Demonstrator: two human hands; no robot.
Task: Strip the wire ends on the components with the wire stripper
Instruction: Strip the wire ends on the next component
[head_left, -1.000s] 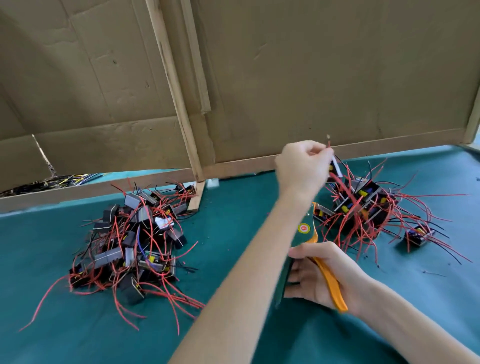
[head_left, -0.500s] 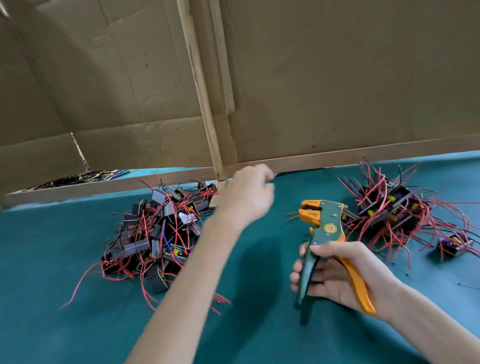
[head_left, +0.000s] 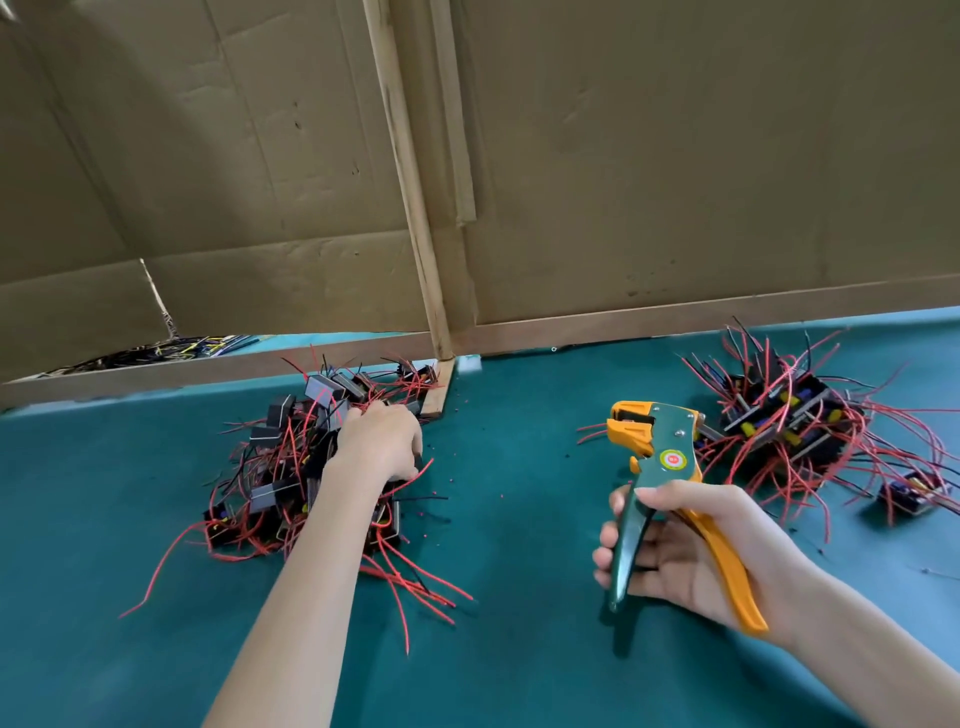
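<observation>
- My left hand (head_left: 379, 447) has crossed away from the wire stripper (head_left: 670, 460) since half a second ago and now sits on the pile of components (head_left: 280, 483) left of it.
- Its fingertips are buried among the red wires; I cannot tell whether they have caught anything.
- My right hand (head_left: 691, 551) grips the stripper upright. My fingers are wrapped round the green handle, the orange one lies against my palm, and the handles are spread.
- The teal table mat (head_left: 519, 545) lies under the stripper, dotted with tiny flecks to its left.
- Cardboard walls (head_left: 675, 156) and a wooden post (head_left: 410, 208) stand behind the stripper.
- A second pile (head_left: 789, 426) lies just right of the stripper's orange head, black blocks bristling with red and black leads.
</observation>
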